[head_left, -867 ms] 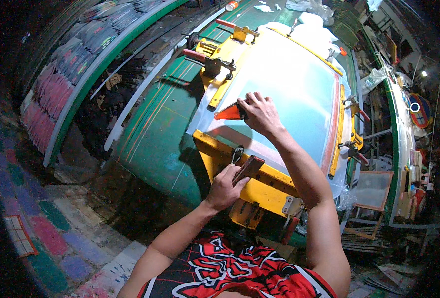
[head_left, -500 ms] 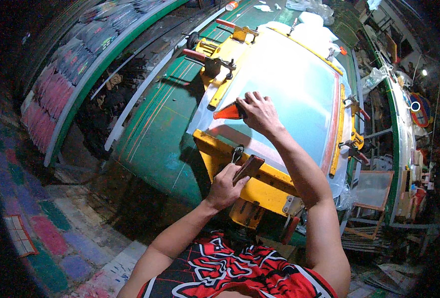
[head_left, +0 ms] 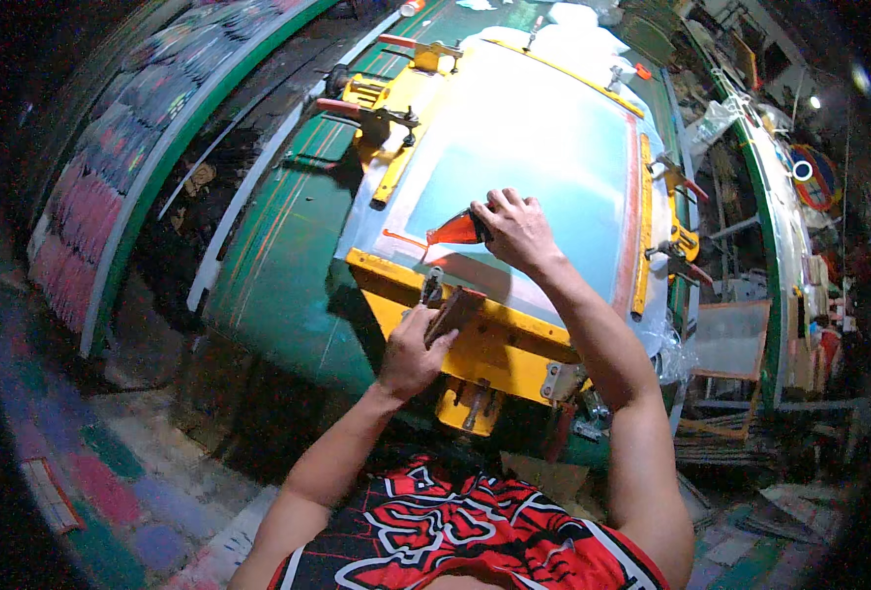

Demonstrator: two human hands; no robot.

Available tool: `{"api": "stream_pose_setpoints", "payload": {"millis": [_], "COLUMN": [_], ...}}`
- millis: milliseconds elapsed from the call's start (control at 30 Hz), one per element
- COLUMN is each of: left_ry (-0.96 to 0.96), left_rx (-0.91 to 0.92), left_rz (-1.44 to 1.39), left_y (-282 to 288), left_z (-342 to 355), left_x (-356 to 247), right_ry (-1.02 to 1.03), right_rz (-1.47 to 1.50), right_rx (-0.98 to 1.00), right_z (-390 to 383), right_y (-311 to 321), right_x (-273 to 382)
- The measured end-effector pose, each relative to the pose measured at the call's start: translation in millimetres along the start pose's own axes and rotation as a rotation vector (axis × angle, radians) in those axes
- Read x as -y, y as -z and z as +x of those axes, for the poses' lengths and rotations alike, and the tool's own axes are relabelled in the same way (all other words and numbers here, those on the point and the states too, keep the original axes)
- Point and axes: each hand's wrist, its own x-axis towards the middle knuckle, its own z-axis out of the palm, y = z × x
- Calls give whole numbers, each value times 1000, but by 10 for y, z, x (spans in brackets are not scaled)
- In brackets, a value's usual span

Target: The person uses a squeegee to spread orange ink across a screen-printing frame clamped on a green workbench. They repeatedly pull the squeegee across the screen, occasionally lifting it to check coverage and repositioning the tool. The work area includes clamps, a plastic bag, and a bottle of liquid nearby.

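My right hand (head_left: 522, 231) is closed round a dark cup (head_left: 463, 228), tilted to the left. Orange-red ink shows at its mouth. Under the cup lies a screen-printing screen (head_left: 543, 147) with blue-green mesh, held in a yellow metal frame (head_left: 514, 339). A thin streak of orange-red ink (head_left: 403, 237) runs along the screen's near left part, beside the cup. My left hand (head_left: 416, 352) is closed on a brown wooden-looking bar (head_left: 455, 313) over the frame's near edge. A small metal piece (head_left: 432, 285) sticks up beyond those fingers; whether I hold it too, I cannot tell.
Red-handled clamps (head_left: 386, 118) line the screen's left side, with more clamps (head_left: 681, 261) on the right. A green table (head_left: 268, 265) carries the frame. Stacked printed sheets (head_left: 111, 177) fill a rack at left. A small framed screen (head_left: 730, 339) leans at right.
A streak of orange-red ink now shows on the screen left of the cup, where none was visible before. The frame and left hand sit farther left in the picture.
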Motion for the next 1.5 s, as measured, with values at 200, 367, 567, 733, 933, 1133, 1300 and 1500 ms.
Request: {"api": "stream_pose_setpoints", "payload": {"millis": [200,367,567,733,933,1133,1300,1500], "left_ry": [-27,94,74,29,6,-140,-255,-395], "left_rx": [7,-12,-56,-94,-10,-18,34,167], "left_rz": [59,36,33,43,-12,5,51,262], "left_y": [-9,-34,-76,-193,-508,-941,-1341,-1914], "left_z": [-27,-51,-103,-165,-128,100,460,898], "left_x": [3,-21,-37,-165,-448,-668,-754,-853], "right_ry": [-62,-125,-263,-436,-661,-754,-827,-820], "right_rz": [-36,-30,-39,10,236,350,417,470], "right_rx": [21,40,121,155,78,7,-85,-126], "right_z": [-552,-1091,-1813,-2387,-3069,-3542,-3775,-3900], "right_y": [19,65,139,177,192,120,79,11], "right_x": [-196,-414,-682,-843,-954,-989,-966,-971]}}
